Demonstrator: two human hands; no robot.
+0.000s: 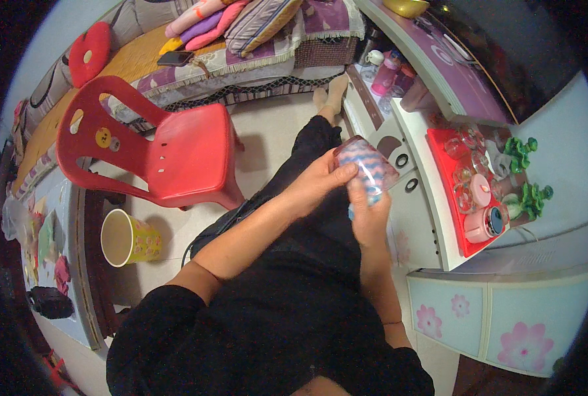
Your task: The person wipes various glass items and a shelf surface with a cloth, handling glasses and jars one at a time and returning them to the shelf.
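Note:
In front of my body, over the dark trousers, both hands are on a see-through, pinkish-brown glass [387, 170]. A cloth with blue, pink and white wavy stripes [365, 162] is at the glass; I cannot tell whether it lies inside or against it. My left hand [320, 179] is closed on the glass from the left, thumb across its near side. From below, my right hand [371, 219] grips the cloth, and a light blue end of it sticks out beside the thumb.
On the white cabinet [431, 191] at the right, a red tray [453, 212] bears several glasses and a pink lidded jar [484, 226]. A red plastic chair [191, 148] and a yellow bin [127, 239] stand at my left. A sofa [261, 79] lies beyond.

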